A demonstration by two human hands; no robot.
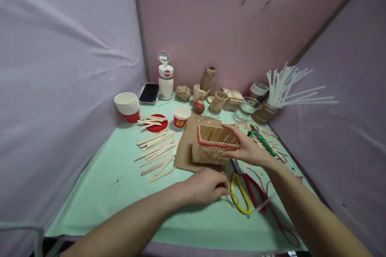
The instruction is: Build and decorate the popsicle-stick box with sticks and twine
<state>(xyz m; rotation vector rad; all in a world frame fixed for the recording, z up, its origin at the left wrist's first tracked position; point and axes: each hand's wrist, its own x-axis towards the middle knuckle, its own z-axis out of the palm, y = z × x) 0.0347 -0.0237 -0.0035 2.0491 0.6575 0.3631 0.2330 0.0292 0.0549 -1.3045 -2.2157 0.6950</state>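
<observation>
A small box built of wooden craft sticks (212, 145), with a red cord along its rim, stands on a brown card sheet (185, 145). My right hand (247, 148) grips the box's right end, fingers over its rim and thumb against its side. My left hand (206, 186) rests on the green table cover just in front of the box, fingers pinched together beside the yellow-and-red handled scissors (244, 192); what it pinches is too small to make out. A red cord (273, 209) trails across the cover to the right of the scissors.
Loose craft sticks (157, 150) lie left of the card. Behind stand a stack of paper cups (128, 106), a red lid with sticks (157, 123), a single cup (181, 116), a white bottle (165, 82), twine balls (183, 93), a glass bowl (247, 108), green pliers (263, 138) and a jar of white strips (271, 106).
</observation>
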